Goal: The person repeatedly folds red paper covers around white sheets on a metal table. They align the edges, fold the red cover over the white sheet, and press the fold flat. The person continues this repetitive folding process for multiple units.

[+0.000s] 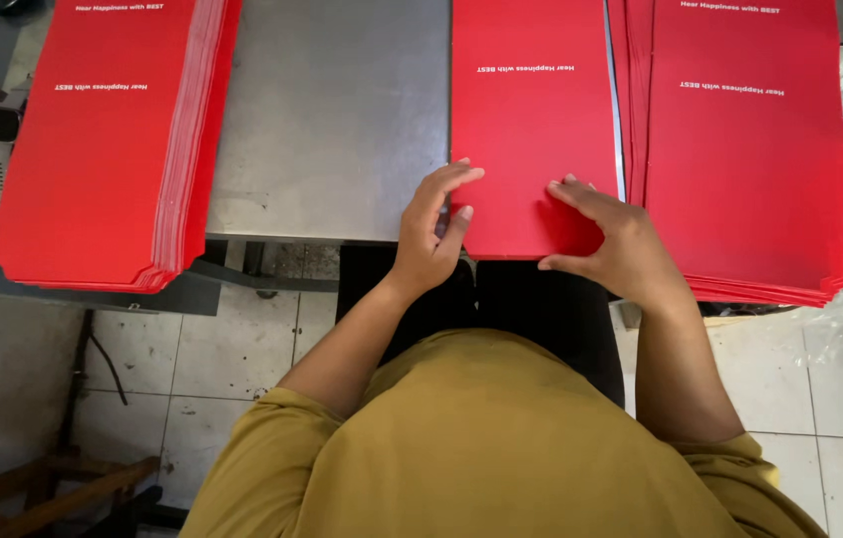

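A grey metal table (332, 120) fills the upper part of your view, with pale floor tiles (242, 349) below its near edge. Your red folded sheet (531, 120) lies flat at about 12 o'clock from you, its long axis running from 6 to 12 o'clock, its near short edge hanging just past the table's edge. Your left hand (431, 234) curls around the sheet's near left corner, fingers on top, gripping lightly. Your right hand (616, 244) presses flat and spread on the near right corner, not closed on anything. At 1 o'clock a stack of red sheets (740, 149) sits just beside your sheet. At 10 o'clock a second red stack (103, 139) lies well apart, bare metal between.
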